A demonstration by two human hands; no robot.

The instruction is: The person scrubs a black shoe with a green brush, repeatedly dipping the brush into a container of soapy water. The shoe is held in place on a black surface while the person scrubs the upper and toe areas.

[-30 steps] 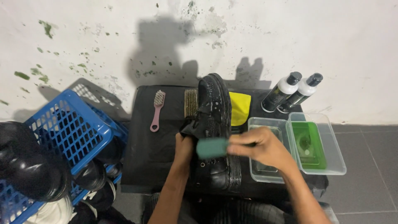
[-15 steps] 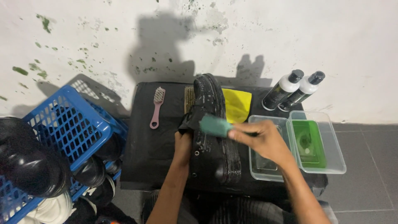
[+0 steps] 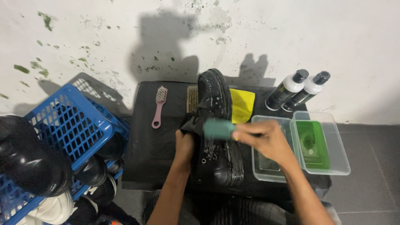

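A black shoe [image 3: 216, 100] lies on its side on a black mat [image 3: 154, 146], its sole speckled with white foam. My left hand [image 3: 184, 146] grips the shoe at its opening on the left side. My right hand [image 3: 263, 139] holds a green brush [image 3: 218, 128] against the shoe's side, about at its middle. The brush looks blurred from motion.
A pink brush [image 3: 158, 106], a tan bristle brush [image 3: 191, 99] and a yellow cloth [image 3: 242, 105] lie on the mat. Two clear tubs [image 3: 341, 162] stand at right, one holding green liquid. Two black-and-white bottles [image 3: 287, 89] stand behind them. A blue basket [image 3: 62, 125] with shoes stands at left.
My right hand has slid the green brush back and forth along the shoe's side. The left hand keeps its hold on the shoe.
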